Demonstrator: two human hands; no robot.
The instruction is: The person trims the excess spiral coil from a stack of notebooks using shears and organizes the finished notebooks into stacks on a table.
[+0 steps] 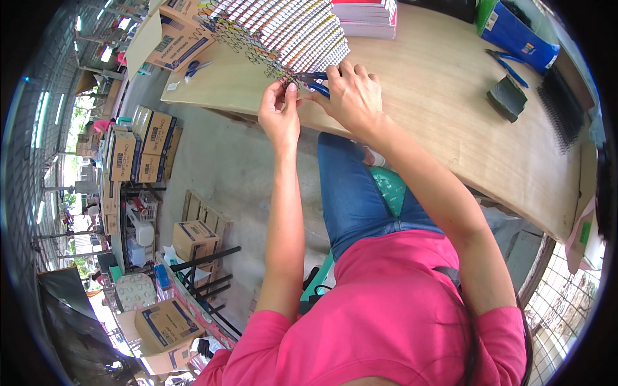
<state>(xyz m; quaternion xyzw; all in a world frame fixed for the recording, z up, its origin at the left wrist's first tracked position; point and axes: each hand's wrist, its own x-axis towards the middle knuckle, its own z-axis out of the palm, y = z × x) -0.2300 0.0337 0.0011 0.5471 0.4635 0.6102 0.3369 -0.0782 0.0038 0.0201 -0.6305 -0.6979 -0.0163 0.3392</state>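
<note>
Stack of spiral-bound pads lies at the far-left part of the wooden counter, its upper part cut off by the top edge of my view. Long axis slants: near corner points down toward the person, the rest runs away up and to the left. Rows of pale binding slope up to the right; loose wire coil ends bristle along the left side.

Left hand is at the near corner, fingers curled, thumb and fingertips drawn close together by the coil ends. I cannot tell whether a wire is pinched between them. Right hand is closed round the handles of blue-handled pliers; their nose points left, at the same corner, just beside the left fingertips. How far the nose is parted is too small for me to read.

Left forearm rises almost straight up my view, wrist near upright. Right forearm slants up and to the left from a bent elbow, crossing the counter's near edge; the back of the hand faces me.

Also on the counter: red-covered books just beyond the pads; scissors near a cardboard box at left; well to the right, a second pair of pliers, a dark green block and a blue box.
</note>
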